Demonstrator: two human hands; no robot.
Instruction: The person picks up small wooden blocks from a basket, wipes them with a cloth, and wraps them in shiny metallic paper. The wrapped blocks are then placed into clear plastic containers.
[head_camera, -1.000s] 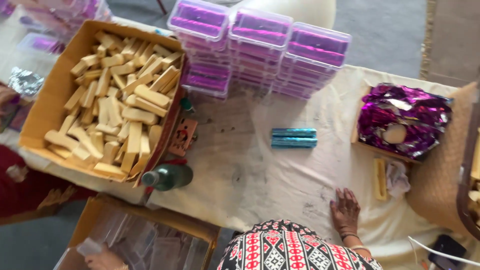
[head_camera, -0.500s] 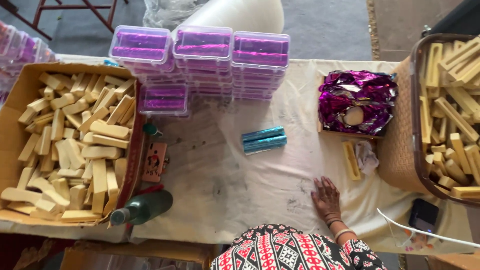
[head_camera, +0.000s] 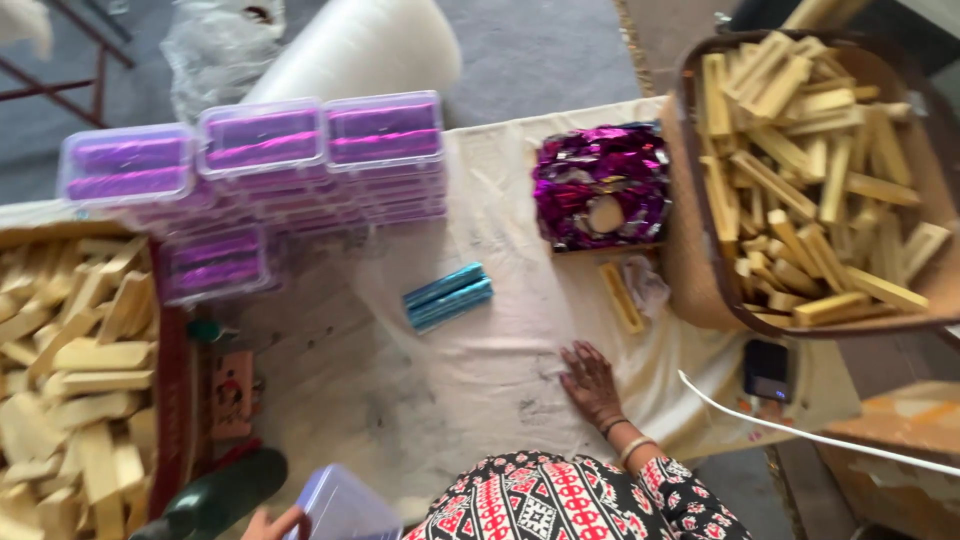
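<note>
The right hand (head_camera: 590, 385) lies flat on the bench's white cloth (head_camera: 480, 370), fingers (head_camera: 578, 358) spread. The left hand (head_camera: 268, 524) holds a clear plastic box (head_camera: 345, 505) at the bottom edge. Two shiny blue sticks (head_camera: 448, 297) lie near the right hand. Stacks of clear boxes with purple sticks (head_camera: 300, 165) stand behind. A tray of pale yellow bars (head_camera: 810, 180) sits on the right.

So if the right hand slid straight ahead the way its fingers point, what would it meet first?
The right hand lies flat on the cloth, fingers pointing up and slightly left. Bare cloth comes first; the teal foil-wrapped bars look closest to that line, though it may pass just right of them.
</note>
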